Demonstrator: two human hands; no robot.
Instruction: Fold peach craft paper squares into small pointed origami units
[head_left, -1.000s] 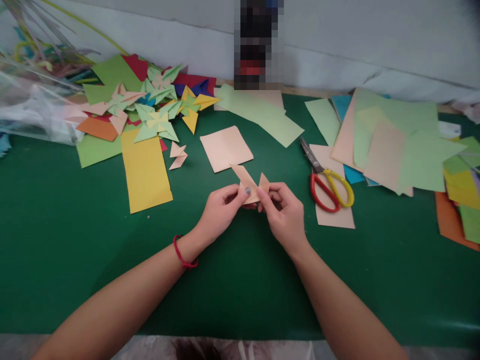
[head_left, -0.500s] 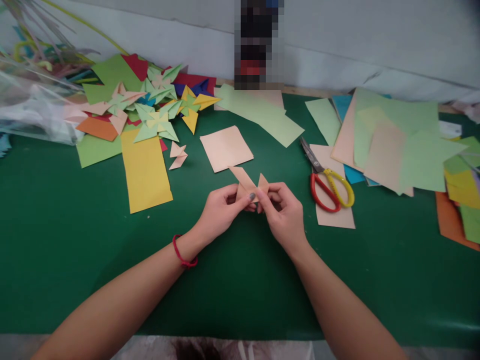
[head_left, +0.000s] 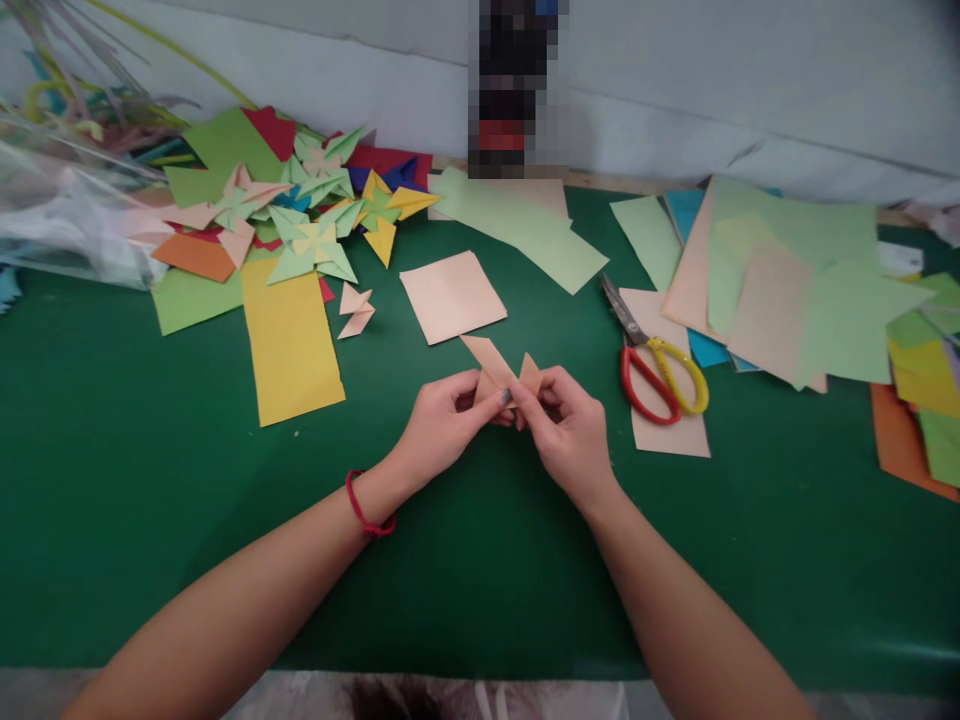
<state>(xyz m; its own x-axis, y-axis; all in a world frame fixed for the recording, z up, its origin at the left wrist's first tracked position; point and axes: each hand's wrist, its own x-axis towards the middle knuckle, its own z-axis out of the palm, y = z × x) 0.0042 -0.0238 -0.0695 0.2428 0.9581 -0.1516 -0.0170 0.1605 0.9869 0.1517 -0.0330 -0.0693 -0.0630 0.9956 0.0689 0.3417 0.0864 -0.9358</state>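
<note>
Between my two hands is a small folded piece of pale pink paper point(head_left: 491, 366), with pointed flaps standing up at its left and right. My left hand point(head_left: 444, 422) pinches its left part, thumb on the near face. On the right part, my right hand point(head_left: 568, 432) presses with its thumb; the two thumbs nearly meet, and the other fingers are partly hidden behind the paper. Just beyond lies a stack of pale pink paper squares point(head_left: 454, 297). A smaller folded pink paper piece point(head_left: 356, 311) rests left of that stack.
Scissors point(head_left: 651, 365) with red and yellow handles lie right of my hands on a pink sheet point(head_left: 671, 435). Folded paper stars point(head_left: 315, 245) are heaped at the back left, by a yellow sheet point(head_left: 294, 345). Loose green sheets point(head_left: 840, 320) spread at the right on the green table point(head_left: 480, 580).
The folded pink paper and both hands have shifted very slightly, the flaps a little to the right and toward me. Both hands keep their grip.
</note>
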